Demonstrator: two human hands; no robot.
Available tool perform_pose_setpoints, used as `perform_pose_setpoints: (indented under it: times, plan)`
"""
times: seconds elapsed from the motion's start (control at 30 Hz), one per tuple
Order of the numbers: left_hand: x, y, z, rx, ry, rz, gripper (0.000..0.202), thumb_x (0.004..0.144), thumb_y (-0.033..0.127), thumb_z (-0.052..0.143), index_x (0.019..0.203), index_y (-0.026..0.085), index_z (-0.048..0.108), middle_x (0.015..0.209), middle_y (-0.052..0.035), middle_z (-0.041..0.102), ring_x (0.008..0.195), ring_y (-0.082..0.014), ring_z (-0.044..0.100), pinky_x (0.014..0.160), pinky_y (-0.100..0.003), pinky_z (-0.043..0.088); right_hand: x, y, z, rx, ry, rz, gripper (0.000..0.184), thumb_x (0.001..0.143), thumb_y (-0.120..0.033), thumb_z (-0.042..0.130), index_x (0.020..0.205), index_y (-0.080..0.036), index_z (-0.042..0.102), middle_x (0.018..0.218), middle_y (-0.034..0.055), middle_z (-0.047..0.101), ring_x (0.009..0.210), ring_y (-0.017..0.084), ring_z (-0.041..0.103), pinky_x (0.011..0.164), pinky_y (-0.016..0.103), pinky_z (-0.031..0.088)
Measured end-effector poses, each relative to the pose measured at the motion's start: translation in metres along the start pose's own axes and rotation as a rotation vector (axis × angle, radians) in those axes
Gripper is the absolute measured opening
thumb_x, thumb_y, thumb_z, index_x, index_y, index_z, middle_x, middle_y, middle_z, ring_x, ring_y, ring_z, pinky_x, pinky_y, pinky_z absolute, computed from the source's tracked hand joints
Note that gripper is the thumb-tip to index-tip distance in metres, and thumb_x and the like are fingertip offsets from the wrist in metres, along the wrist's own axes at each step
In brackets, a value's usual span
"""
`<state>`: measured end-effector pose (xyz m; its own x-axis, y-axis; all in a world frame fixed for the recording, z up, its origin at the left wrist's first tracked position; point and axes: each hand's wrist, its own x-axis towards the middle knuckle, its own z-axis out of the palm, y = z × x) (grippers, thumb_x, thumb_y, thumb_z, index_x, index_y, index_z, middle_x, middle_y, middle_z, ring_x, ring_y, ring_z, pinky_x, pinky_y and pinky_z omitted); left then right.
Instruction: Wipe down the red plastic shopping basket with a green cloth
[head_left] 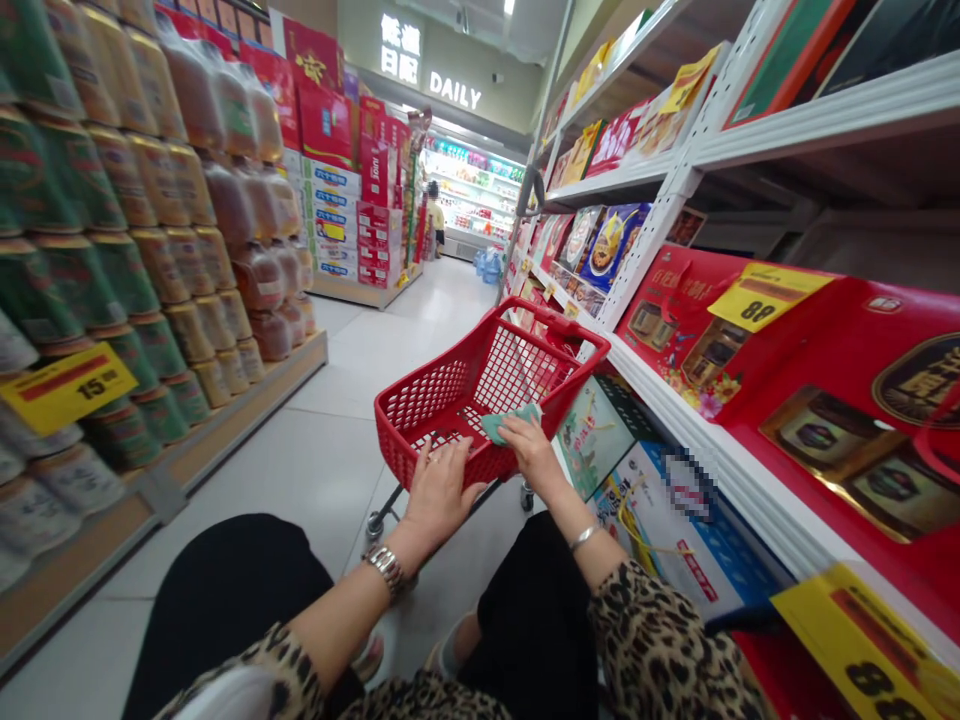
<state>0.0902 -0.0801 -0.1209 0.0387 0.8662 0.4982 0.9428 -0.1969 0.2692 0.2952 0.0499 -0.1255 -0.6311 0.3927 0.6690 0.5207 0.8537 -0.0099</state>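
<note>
A red mesh shopping basket on wheels (450, 395) stands in a store aisle right before my knees. My left hand (439, 490) grips its near rim, fingers curled over the edge. My right hand (531, 450) presses a pale green cloth (504, 420) against the inside of the basket's near wall, fingers closed on it. A metal watch sits on my left wrist and a thin bracelet on my right.
Shelves of stacked cans (135, 260) with a yellow price tag (66, 387) line the left. On the right, white shelves (675, 385) hold red gift boxes (825, 390) and boxed goods (660, 520). A person (435, 222) stands far down the tiled aisle (315, 450).
</note>
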Motion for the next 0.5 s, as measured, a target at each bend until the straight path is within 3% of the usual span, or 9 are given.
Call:
perform_pose_setpoints:
  times: [0.1,0.2,0.3,0.4,0.5]
  plan:
    - [0.015,-0.035,-0.026,0.002,-0.057,0.035,0.070,0.090,0.053,0.065,0.149,0.019,0.046,0.148,-0.0156,0.058,0.146,-0.0332,0.044,0.131,-0.061,0.008,0.000,0.003,-0.003,0.024,0.005,0.032,0.038,0.104,-0.014,0.046,0.121,-0.026,0.077,0.129,0.0084,0.075,0.129,0.021,0.066,0.122,0.052,0.042]
    - [0.034,-0.081,-0.046,0.023,-0.155,0.000,0.078,0.085,0.059,0.068,0.147,0.016,0.049,0.154,-0.0183,0.053,0.153,-0.0369,0.034,0.129,-0.068,0.004,0.001,-0.007,-0.003,0.051,-0.011,0.046,0.036,0.103,-0.013,0.049,0.121,-0.027,0.077,0.129,0.0073,0.075,0.127,0.020,0.066,0.123,0.052,0.040]
    - [0.042,-0.114,-0.051,0.036,-0.255,-0.026,0.067,0.084,0.066,0.066,0.130,0.017,0.063,0.152,-0.0181,0.055,0.153,-0.0385,0.034,0.127,-0.072,0.009,0.000,-0.032,0.001,0.099,-0.020,0.062,0.035,0.103,-0.014,0.049,0.121,-0.026,0.077,0.129,0.0079,0.075,0.127,0.020,0.067,0.122,0.052,0.040]
    - [0.037,-0.123,-0.047,0.049,-0.313,-0.064,0.055,0.090,0.067,0.055,0.108,0.017,0.068,0.143,-0.0181,0.062,0.154,-0.0373,0.033,0.125,-0.071,0.021,-0.001,-0.062,0.006,0.135,-0.015,0.091,0.033,0.104,-0.015,0.050,0.119,-0.026,0.077,0.128,0.0083,0.075,0.125,0.020,0.067,0.121,0.051,0.040]
    - [0.028,-0.114,-0.039,0.074,-0.301,-0.116,0.051,0.096,0.064,0.044,0.102,0.017,0.064,0.138,-0.0212,0.063,0.156,-0.0374,0.028,0.122,-0.075,0.021,-0.001,-0.090,0.011,0.120,-0.023,0.094,0.032,0.104,-0.016,0.051,0.118,-0.027,0.077,0.125,0.0071,0.077,0.121,0.019,0.068,0.121,0.048,0.038]
